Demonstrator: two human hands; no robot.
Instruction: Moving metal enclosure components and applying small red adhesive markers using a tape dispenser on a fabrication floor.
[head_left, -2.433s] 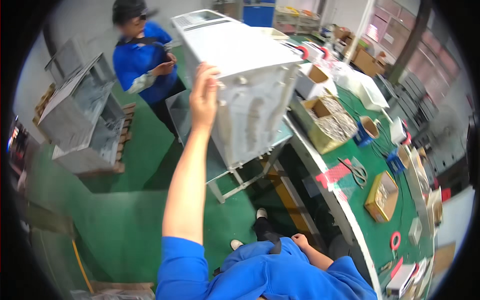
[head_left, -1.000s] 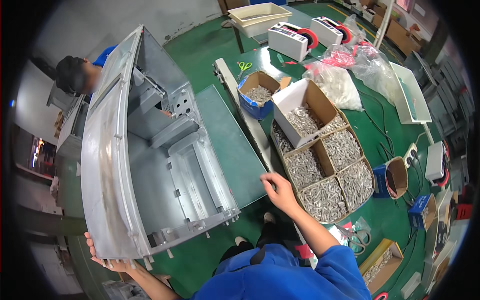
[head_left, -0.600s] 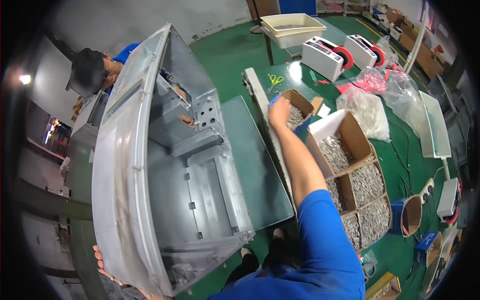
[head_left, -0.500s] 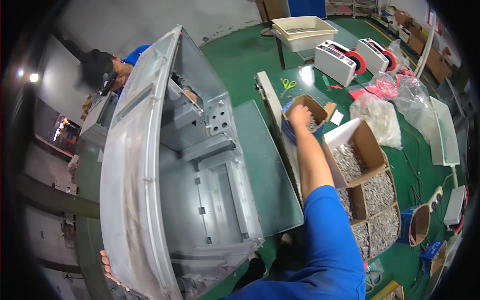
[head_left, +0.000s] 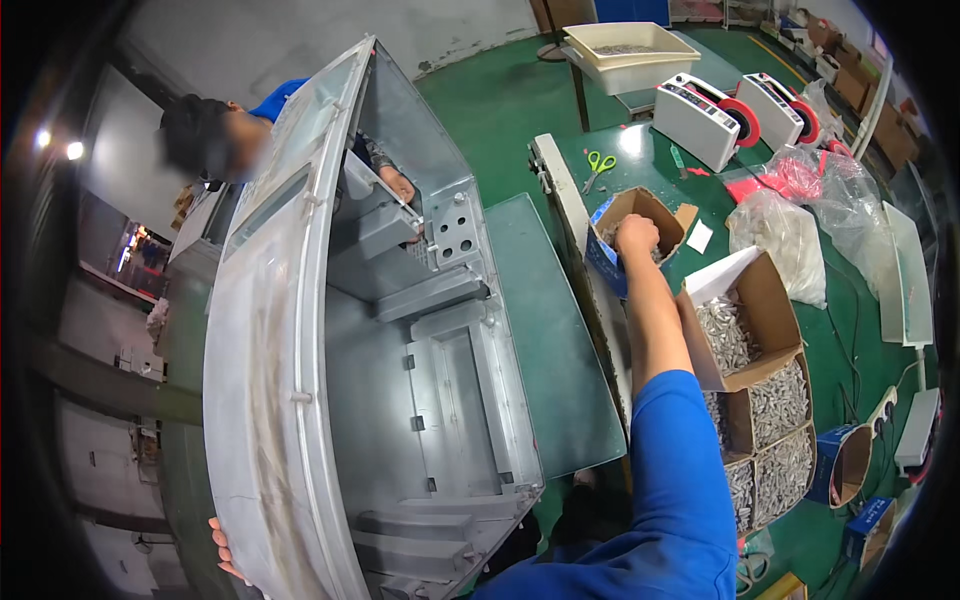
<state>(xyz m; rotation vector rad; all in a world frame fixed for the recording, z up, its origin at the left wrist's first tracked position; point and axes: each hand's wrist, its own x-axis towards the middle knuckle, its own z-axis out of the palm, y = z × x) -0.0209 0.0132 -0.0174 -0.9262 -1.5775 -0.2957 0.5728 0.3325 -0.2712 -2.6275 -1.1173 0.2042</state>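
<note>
Head view, with clock hours read from the middle of the frame: the metal cabinet (head_left: 265, 350) fills the nine o'clock side, its hollow facing three. The left hand (head_left: 222, 546) shows only fingertips at its edge, between seven and eight; how firmly they hold cannot be told. Toward two, the right hand (head_left: 637, 238) is dipped into the blue box (head_left: 605, 262), fingers bent downward and their tips hidden, so I cannot tell how wide they are or whether they have anything.

If the left fingers slipped, the cabinet might shift, and a co-worker's hand (head_left: 398, 186) inside it, at eleven, could be pinched. Pieces pinched loosely could scatter, and a sideways swing of the right forearm could knock the white carton (head_left: 706, 350) just beside it.

The bench's raised edge (head_left: 573, 212) lies between cabinet and blue box, a barrier for anything carried across. Green scissors (head_left: 600, 162) lie near the box, between one and two; tape machines (head_left: 697, 122) stand beyond, with a clear bag (head_left: 775, 240) nearer three.
</note>
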